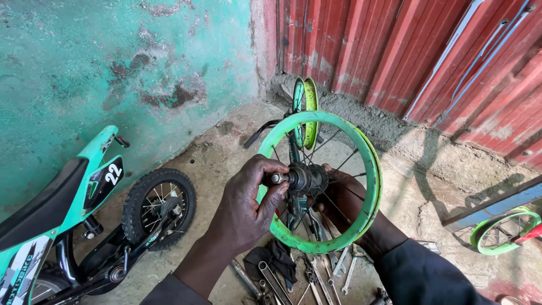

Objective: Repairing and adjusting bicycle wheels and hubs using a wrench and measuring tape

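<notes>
Left hand [248,206] nearest camera, grip closed on axle end [276,178] of green wheel [339,240], frame centre. Right hand [344,197] at 3 o'clock behind spokes, cupping hub [307,178]; closure unclear. Wheel judged light, rigid; spokes delicate, hub greasy. Hold by rim or axle. Spanners [316,279] on floor at 6 o'clock.

I see 2 bare hands, the left hand [245,206] and the right hand [344,197], with no gloves, rings or watch. Both arms wear dark grey long sleeves; the left sleeve [169,291] sits pushed back, the right sleeve [423,277] reaches the wrist.
</notes>
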